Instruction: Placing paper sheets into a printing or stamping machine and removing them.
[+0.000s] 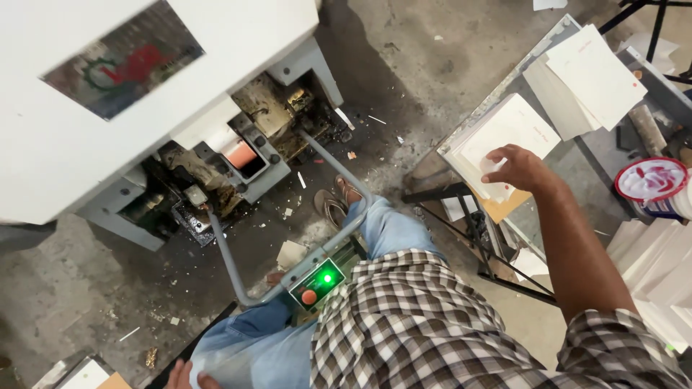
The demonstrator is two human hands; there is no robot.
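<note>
From the head view, the person sits before a white machine (130, 94) on a concrete floor (404, 65) littered with paper scraps. The right hand (520, 167) reaches out to the stack of white sheets (504, 133) lying at the near left corner of the metal surface (497, 94); its grip is loosely curled, thumb and fingers pinching the near edge of the top sheets, not closed into a fist. A second, fanned pile of white sheets (587, 75) lies further along the surface toward its far edge, apart from the first stack. A round red-and-white tub (652, 184) stands at the right edge of the view, near the forearm.

The left hand (189, 376) shows only partly at the bottom edge, resting by the left knee on the jeans; how far its grip is open cannot be told. Between the knees sits a control box (321, 282) with a lit green lamp and a red button, fixed to a grey tube frame (223, 252).
</note>
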